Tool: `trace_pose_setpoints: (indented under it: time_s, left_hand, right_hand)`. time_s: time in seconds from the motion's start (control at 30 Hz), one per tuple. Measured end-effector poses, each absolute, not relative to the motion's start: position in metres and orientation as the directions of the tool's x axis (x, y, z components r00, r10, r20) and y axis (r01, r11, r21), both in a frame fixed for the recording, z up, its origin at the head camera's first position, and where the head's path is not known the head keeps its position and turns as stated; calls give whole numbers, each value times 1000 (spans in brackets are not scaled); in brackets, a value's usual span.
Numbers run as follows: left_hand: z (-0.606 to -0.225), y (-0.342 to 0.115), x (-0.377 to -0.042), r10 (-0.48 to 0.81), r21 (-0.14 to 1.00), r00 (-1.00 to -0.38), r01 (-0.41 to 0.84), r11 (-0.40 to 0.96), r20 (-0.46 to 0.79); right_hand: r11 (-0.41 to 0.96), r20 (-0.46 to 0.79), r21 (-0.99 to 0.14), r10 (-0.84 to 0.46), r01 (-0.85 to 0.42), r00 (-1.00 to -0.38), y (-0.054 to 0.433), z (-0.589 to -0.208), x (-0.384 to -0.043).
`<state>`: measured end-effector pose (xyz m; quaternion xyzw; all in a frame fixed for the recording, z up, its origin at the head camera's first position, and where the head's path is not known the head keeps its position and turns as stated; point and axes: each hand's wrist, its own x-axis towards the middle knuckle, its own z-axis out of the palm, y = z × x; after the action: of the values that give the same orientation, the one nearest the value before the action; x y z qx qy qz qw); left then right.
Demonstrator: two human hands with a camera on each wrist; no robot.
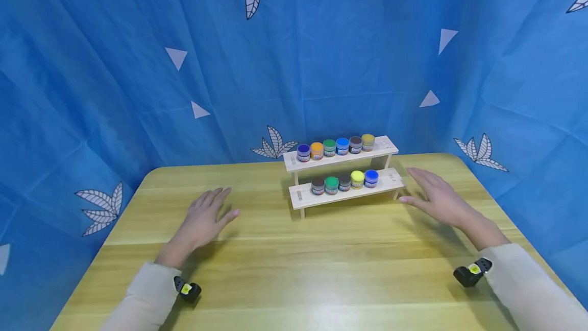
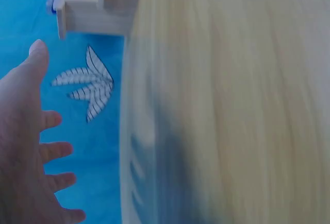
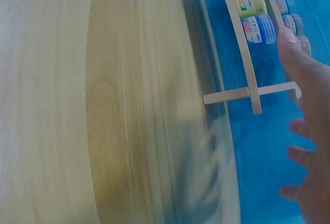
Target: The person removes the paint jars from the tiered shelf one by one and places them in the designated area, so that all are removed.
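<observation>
A two-tier wooden rack [image 1: 344, 197] stands toward the back of the table, holding small paint jars in two rows. On the upper tier are several jars, among them an orange jar [image 1: 317, 150] and a light blue jar [image 1: 342, 146]. The lower tier bears several more, including a yellow jar [image 1: 357, 179] and a dark blue jar [image 3: 258, 30] at its right end. Close to the rack's right end, my right hand [image 1: 438, 199] hovers with fingers extended, holding nothing. Over the table's left side my left hand [image 1: 202, 221] is spread, also without anything in it.
The wooden table [image 1: 294, 269] has rounded back corners. Behind and on both sides hangs a blue curtain [image 1: 349, 55] with white leaf and triangle prints, close behind the rack. Each wrist wears a small black camera [image 1: 468, 274].
</observation>
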<state>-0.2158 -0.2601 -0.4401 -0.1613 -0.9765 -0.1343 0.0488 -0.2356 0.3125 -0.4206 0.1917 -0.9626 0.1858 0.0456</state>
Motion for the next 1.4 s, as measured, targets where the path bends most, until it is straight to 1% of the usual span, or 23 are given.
trace_pose_setpoints:
  time_s: [0.13, 0.27, 0.4, 0.63, 0.77, 0.93, 1.13, 1.3, 1.4]
  left_hand:
    - [-432, -242, -216, 327, 265, -927, 366, 892, 181]
    - [-428, -224, -218, 331, 288, -920, 382, 878, 210]
    - [-427, -207, -220, 329, 307, -918, 386, 870, 222]
    - [-431, -178, -227, 359, 340, -903, 423, 840, 236]
    - [-434, -163, -229, 395, 337, -886, 459, 822, 242]
    - [-437, -146, -232, 443, 324, -855, 514, 794, 270]
    - [-443, -129, -239, 484, 280, -830, 552, 786, 276]
    - [-450, -116, -245, 531, 233, -805, 587, 775, 262]
    - [-453, -109, -247, 549, 224, -802, 594, 772, 236]
  right_hand:
    - [845, 165, -380, -339, -377, -926, 308, -418, -241]
    - [837, 189, -393, -332, -381, -924, 303, -419, -247]
    - [826, 211, -410, -327, -387, -921, 302, -422, -253]
    - [816, 199, -457, -294, -354, -935, 301, -428, -261]
    - [806, 199, -481, -283, -345, -938, 300, -433, -267]
    - [795, 202, -487, -300, -362, -932, 297, -438, -276]
    - [781, 213, -496, -316, -380, -925, 290, -440, -280]
    - [784, 214, -492, -313, -379, -925, 287, -443, -283]
    - [790, 217, -484, -307, -376, -927, 288, -446, -283]
